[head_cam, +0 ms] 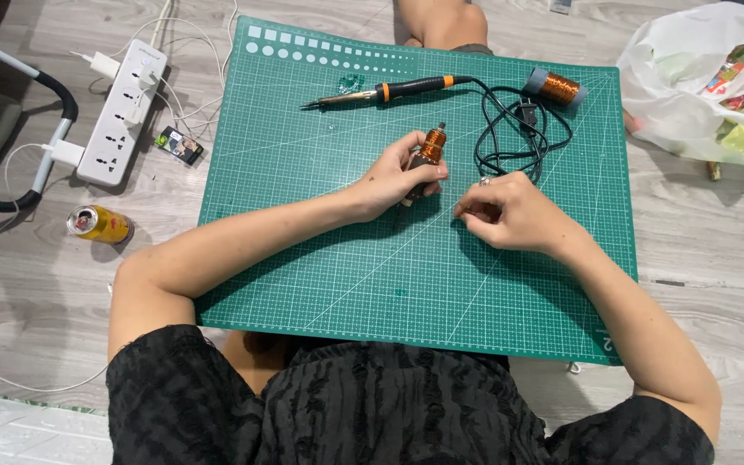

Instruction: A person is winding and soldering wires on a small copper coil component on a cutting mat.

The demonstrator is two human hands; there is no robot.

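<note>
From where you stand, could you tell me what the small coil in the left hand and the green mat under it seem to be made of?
The small coil in the left hand looks like fine copper wire wound on a dark core: shiny orange, ridged turns. The green mat looks like matte, flexible plastic or rubber: flat, no glare, with a printed white grid. Neither is certain from the look alone.

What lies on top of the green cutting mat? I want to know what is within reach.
On the green cutting mat lie a soldering iron, its black cord and a copper wire spool. The left hand holds a small copper coil; the right hand hides what it pinches.
</note>
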